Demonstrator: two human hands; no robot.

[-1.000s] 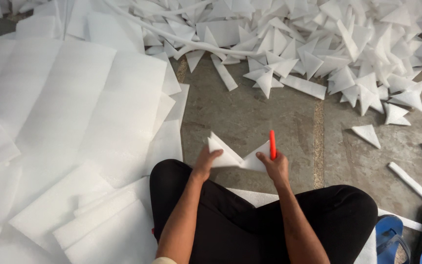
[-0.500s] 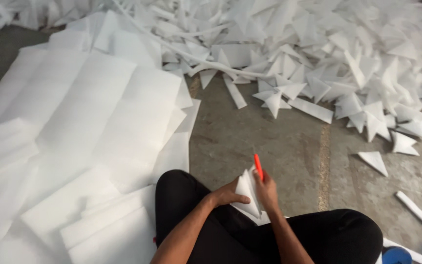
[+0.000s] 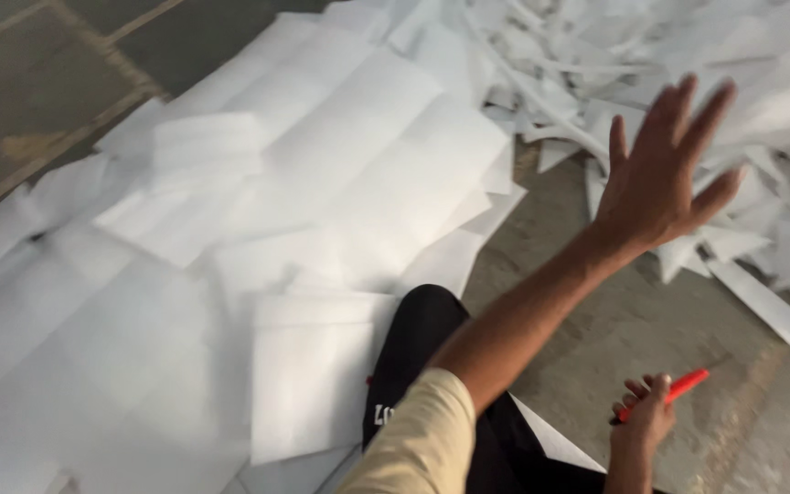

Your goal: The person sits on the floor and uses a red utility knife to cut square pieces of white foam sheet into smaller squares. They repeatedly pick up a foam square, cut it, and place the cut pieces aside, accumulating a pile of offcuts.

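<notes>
1. Head view, left hand [image 3: 660,183]: it is raised out over the floor [image 3: 633,338] with the fingers [image 3: 683,105] spread wide and nothing in them. It hangs above the edge of the heap of cut pieces [image 3: 761,220], touching none that can be seen. The hand is blurred, so its exact height over the heap cannot be told.

2. Head view, right hand [image 3: 644,423]: low, beside the knee, fingers curled shut around a red cutter [image 3: 674,391] whose tip points up and to the right, away from the body. To work well, keep that tip turned away from the leg and from the other arm while the left hand is out over the heap.

3. Head view, stock: large white foam sheets [image 3: 340,183] lie overlapped on the floor to the left, one sheet [image 3: 313,375] right against the black trouser leg [image 3: 422,338]. Cut pieces and strips lie in the heap to the upper right, well apart from the sheets near the leg.

4. Judgement: the open left hand looks best used to keep finished pieces on the heap side, clear of the uncut sheets, so the two do not mix.

5. Judgement: the foam is light and slippery; a flat palm would steady a sheet better than pinching.
</notes>
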